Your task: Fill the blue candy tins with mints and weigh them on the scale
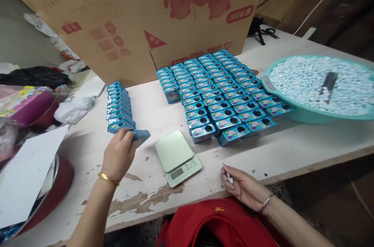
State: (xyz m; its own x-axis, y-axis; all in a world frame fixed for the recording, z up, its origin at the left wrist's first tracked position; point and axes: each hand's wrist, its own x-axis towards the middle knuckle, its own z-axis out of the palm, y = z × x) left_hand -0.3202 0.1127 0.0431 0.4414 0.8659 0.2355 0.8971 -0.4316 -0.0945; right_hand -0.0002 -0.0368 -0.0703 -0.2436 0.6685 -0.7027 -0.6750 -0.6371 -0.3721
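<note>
My left hand [121, 149] is closed on a small blue tin [142, 137], at the near end of a row of blue tins [119, 101]. White pieces show at the left side of that row. Over the table's front edge my right hand [236, 182] is curled, palm up, around a few small white pieces [230, 178]. Between the hands lies a pale green scale [175, 151] with a bare plate. Behind it stand several rows of blue tins [216, 101] with dark round openings in their tops.
A turquoise basin [315, 116] full of pale pieces, with a dark scoop [329, 85] in it, stands at the right. A large cardboard box [131, 13] rises behind the tins. At the left are a red bin [62, 179], white paper [32, 173] and plastic bags [74, 108].
</note>
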